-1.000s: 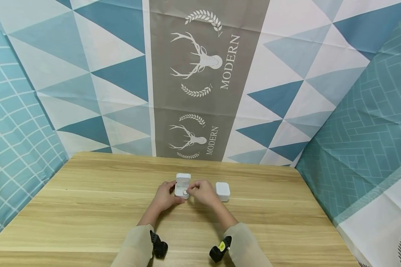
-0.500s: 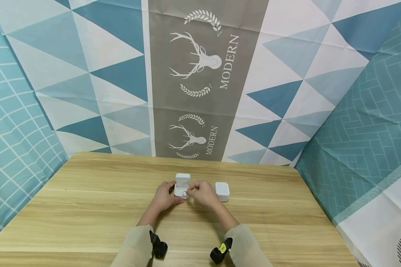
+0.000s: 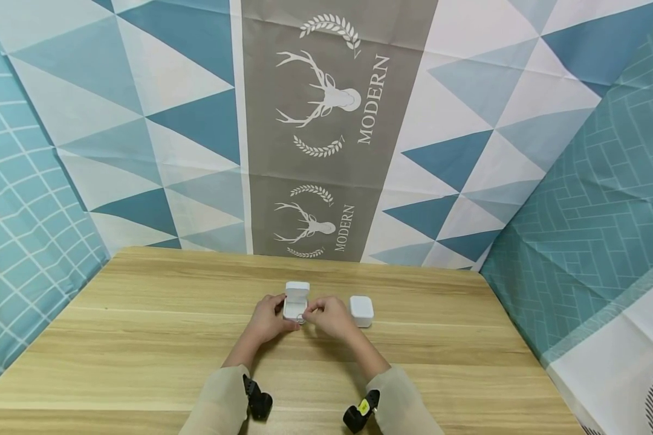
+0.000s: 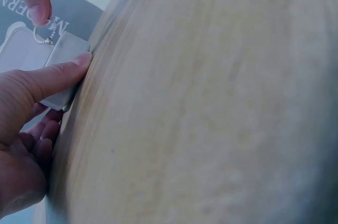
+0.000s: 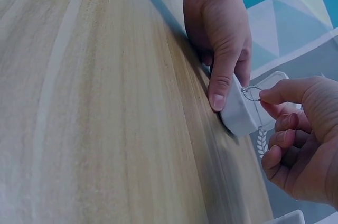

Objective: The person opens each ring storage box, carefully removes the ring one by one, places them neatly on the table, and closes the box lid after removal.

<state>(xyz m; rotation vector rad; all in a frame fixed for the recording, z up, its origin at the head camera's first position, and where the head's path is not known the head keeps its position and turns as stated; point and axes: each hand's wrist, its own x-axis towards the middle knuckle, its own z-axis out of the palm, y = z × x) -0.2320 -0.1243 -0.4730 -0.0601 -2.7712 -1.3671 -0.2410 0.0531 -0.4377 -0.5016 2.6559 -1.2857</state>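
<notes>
Little is being changed since the earlier frames: only the right hand [image 3: 329, 315] is being edged slightly lower over the small white hinged ring box [image 3: 295, 304]. A thin silver ring [image 5: 251, 93] is being pinched between its thumb and forefinger, just above the open box. The box base is being steadied on the pale wooden worktop [image 3: 141, 338] by the gripping left hand [image 3: 266, 320]. Judged advisable: the brace is being maintained while the ring is being aligned upright over the cushion slot.
</notes>
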